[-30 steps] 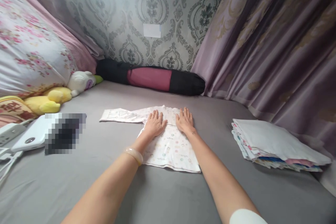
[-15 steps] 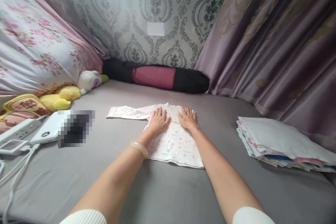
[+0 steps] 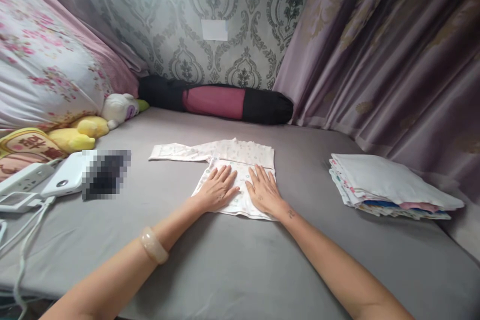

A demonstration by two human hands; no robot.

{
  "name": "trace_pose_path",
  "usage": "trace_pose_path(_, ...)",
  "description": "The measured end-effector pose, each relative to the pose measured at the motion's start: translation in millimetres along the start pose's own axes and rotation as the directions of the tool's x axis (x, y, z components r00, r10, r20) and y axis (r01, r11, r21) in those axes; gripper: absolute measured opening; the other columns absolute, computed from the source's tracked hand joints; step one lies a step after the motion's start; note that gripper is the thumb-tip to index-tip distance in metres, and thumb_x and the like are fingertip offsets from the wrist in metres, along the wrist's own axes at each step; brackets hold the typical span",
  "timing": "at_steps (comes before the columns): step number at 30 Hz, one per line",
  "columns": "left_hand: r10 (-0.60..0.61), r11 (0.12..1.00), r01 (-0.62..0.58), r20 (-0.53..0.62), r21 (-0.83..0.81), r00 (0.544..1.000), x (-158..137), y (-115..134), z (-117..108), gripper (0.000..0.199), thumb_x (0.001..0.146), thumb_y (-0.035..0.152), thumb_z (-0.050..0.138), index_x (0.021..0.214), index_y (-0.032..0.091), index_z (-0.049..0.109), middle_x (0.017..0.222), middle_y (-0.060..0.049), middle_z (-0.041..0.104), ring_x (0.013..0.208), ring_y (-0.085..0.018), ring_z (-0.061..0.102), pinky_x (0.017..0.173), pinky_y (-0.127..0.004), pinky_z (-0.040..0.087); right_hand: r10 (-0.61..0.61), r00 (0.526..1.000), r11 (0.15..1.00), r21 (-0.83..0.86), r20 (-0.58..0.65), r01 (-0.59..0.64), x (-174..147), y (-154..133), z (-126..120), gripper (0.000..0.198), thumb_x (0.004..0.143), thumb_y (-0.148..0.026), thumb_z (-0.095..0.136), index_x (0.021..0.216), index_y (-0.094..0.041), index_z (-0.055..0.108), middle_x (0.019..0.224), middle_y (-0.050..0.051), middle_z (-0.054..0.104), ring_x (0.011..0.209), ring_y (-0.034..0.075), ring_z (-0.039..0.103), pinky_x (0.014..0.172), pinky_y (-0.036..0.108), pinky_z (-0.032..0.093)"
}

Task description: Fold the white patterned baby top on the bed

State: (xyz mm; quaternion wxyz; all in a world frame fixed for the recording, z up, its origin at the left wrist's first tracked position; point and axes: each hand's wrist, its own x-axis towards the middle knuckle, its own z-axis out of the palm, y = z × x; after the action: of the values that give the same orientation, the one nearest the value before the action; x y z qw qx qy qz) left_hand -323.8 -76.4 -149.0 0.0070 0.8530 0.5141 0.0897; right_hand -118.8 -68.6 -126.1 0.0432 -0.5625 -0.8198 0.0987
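A small white shirt with a pale print lies flat on the grey bed sheet. One of its sleeves stretches out to the left, and a sleeve looks folded across its upper part. My left hand rests flat on the left half of the shirt's body, fingers spread. On the right half lies my right hand, palm down and fingers apart. Both hands touch the cloth and grip nothing. They cover part of the shirt's lower body.
To the right is a stack of folded clothes. A black and pink long bag lies along the wall. At left are plush toys, a power strip, a white power bank, cables and a floral pillow.
Both hands have slid down the shirt toward me, from its upper part to its lower body, staying flat. The folded sleeve across the top is now uncovered. The view has shifted slightly.
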Motion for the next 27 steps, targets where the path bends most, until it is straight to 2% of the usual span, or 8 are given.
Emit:
trace_pose_path(10, -0.022, 1.0, 0.023, 0.046, -0.016, 0.999, -3.6, 3.5, -8.3, 0.067, 0.099, 0.055, 0.02, 0.15, 0.014, 0.032, 0.159, -0.017, 0.027, 0.149, -0.03, 0.018, 0.12, -0.05, 0.012, -0.012, 1.0, 1.0, -0.011, 0.029, 0.013, -1.0, -0.7, -4.4, 0.062, 0.101, -0.045, 0.02, 0.155, -0.015, 0.022, 0.163, 0.01, 0.01, 0.15, 0.022, 0.004, 0.12, 0.043, 0.0)
trace_pose_path(14, 0.012, 0.999, -0.009, 0.078, -0.049, 0.997, -16.7, 8.9, -20.2, 0.07, 0.098, 0.059, 0.018, 0.15, 0.014, 0.034, 0.159, -0.016, 0.026, 0.15, -0.029, 0.014, 0.12, -0.05, 0.011, -0.081, 0.991, 0.996, 0.053, 0.107, 0.076, -14.3, -7.8, -10.3, 0.065, 0.1, -0.049, 0.022, 0.156, -0.016, 0.019, 0.163, 0.011, 0.004, 0.15, 0.023, 0.0, 0.12, 0.047, -0.001)
trace_pose_path(18, 0.068, 0.993, -0.055, 0.129, -0.106, 0.989, -30.1, 10.4, -25.9, 0.074, 0.096, 0.063, 0.018, 0.153, 0.017, 0.026, 0.161, -0.013, 0.022, 0.151, -0.027, 0.01, 0.12, -0.047, 0.009, -0.194, 0.97, 0.979, 0.086, 0.148, 0.183, -29.6, -17.0, -13.4, 0.065, 0.1, -0.05, 0.021, 0.157, -0.017, 0.017, 0.163, 0.01, 0.003, 0.15, 0.023, -0.003, 0.12, 0.048, -0.002)
trace_pose_path(21, 0.071, 0.99, -0.049, 0.167, -0.133, 0.983, -34.1, 10.4, -25.3, 0.075, 0.096, 0.064, 0.017, 0.155, 0.018, 0.021, 0.162, -0.013, 0.016, 0.151, -0.027, 0.008, 0.12, -0.048, 0.008, -0.206, 0.968, 0.978, 0.072, 0.142, 0.197, -34.9, -20.0, -12.3, 0.064, 0.101, -0.048, 0.023, 0.157, -0.018, 0.017, 0.163, 0.01, 0.003, 0.15, 0.023, -0.003, 0.12, 0.049, -0.004)
trace_pose_path(27, 0.052, 0.988, -0.02, 0.205, -0.154, 0.977, -31.8, 13.7, -29.4, 0.077, 0.096, 0.065, 0.016, 0.155, 0.015, 0.022, 0.161, -0.015, 0.014, 0.15, -0.029, 0.005, 0.12, -0.051, 0.008, -0.202, 0.966, 0.979, 0.069, 0.162, 0.193, -30.1, -16.6, -10.8, 0.065, 0.1, -0.049, 0.025, 0.157, -0.019, 0.017, 0.164, 0.009, 0.004, 0.15, 0.023, -0.002, 0.12, 0.049, -0.003)
